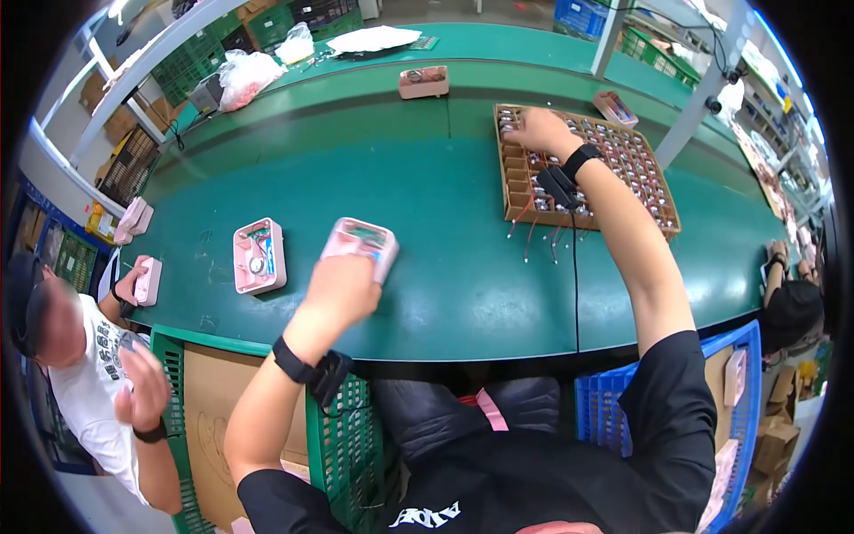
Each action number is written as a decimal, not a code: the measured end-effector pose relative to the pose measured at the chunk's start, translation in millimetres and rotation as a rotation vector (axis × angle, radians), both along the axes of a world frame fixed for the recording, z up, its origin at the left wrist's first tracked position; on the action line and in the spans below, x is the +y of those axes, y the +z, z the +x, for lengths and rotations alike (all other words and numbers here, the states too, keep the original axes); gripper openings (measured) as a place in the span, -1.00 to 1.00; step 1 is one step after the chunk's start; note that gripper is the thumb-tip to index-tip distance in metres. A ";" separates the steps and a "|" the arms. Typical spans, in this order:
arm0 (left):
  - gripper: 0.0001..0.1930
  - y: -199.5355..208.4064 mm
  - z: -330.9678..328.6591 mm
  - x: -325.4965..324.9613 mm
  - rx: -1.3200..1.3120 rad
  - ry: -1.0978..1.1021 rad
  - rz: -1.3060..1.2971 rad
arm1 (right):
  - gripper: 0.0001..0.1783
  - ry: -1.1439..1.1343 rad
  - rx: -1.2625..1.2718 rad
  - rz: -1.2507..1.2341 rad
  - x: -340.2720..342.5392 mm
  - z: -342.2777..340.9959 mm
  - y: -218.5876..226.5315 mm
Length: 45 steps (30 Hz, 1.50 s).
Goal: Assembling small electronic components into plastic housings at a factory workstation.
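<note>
My left hand [342, 287] is closed on the near end of a pink plastic housing [385, 238] that lies on the green bench; a green circuit board shows inside it. Farther out to the right, my right hand [540, 132] reaches over the far left corner of a divided cardboard tray [519, 216]. Its fingers bend down into the cells, and what they pinch is hidden. Small silvery motor-like parts with red wires fill most cells. Left of my left hand rests another open pink housing [261, 285] with a round silver part, a blue part and wires inside.
A pink housing [423, 83] stands at the far side, another [616, 109] behind the tray. A black cable [576, 294] runs down the bench to its near edge. Green [342, 445] and blue [609, 414] crates flank my lap. A co-worker [98, 374] handles a pink housing at left.
</note>
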<state>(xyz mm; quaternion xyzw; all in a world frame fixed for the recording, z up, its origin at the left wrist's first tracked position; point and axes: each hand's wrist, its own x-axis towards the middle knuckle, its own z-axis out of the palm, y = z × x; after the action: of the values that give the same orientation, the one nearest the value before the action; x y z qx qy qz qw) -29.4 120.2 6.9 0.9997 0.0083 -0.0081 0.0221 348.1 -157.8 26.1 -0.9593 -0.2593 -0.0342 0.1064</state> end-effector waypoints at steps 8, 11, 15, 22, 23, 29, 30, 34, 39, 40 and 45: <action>-0.88 13.3 -20.1 -54.4 0.016 -0.335 -0.140 | -0.67 0.036 -0.014 -0.012 18.0 35.1 -8.4; -0.90 11.8 -12.6 -61.6 0.051 -0.375 -0.140 | -0.66 0.005 0.116 0.059 20.4 44.2 20.5; -0.84 5.5 -8.4 -74.4 0.041 -0.441 -0.051 | -0.70 -0.012 0.079 0.137 18.4 52.0 39.0; -0.79 -2.7 -32.4 -73.9 -0.088 -0.547 -0.057 | -0.71 0.184 -0.107 0.237 -3.5 59.7 67.8; -0.79 -2.6 -32.4 -71.9 -0.080 -0.575 -0.070 | -0.70 0.235 -0.190 0.260 -5.7 58.3 71.2; -0.77 7.5 -27.6 -66.7 -0.050 -0.529 -0.179 | -0.71 0.323 -0.167 0.366 -13.3 18.9 94.7; -0.74 8.8 -26.0 -68.2 -0.066 -0.525 -0.193 | -0.72 0.302 -0.105 0.275 -20.7 16.2 95.8; -0.72 10.0 -22.5 -72.2 -0.083 -0.549 -0.242 | -0.69 0.274 -0.406 0.269 -32.2 -17.9 67.0; -0.73 6.9 -28.0 -70.2 -0.119 -0.577 -0.247 | -0.53 0.159 -0.454 0.262 -33.1 -95.6 41.6; -0.73 5.7 -26.5 -71.4 -0.126 -0.579 -0.248 | -0.50 0.267 -0.470 0.190 -31.4 -96.3 36.4; -0.73 -0.6 -24.3 -73.4 -0.156 -0.610 -0.256 | -0.37 0.500 -0.381 -0.201 -8.6 -49.4 -9.8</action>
<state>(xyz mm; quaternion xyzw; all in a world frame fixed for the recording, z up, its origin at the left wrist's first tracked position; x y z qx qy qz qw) -53.6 46.8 6.3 0.9428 -0.2941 0.0614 0.1444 298.7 -166.4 16.3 -0.8479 -0.5041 -0.1602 -0.0341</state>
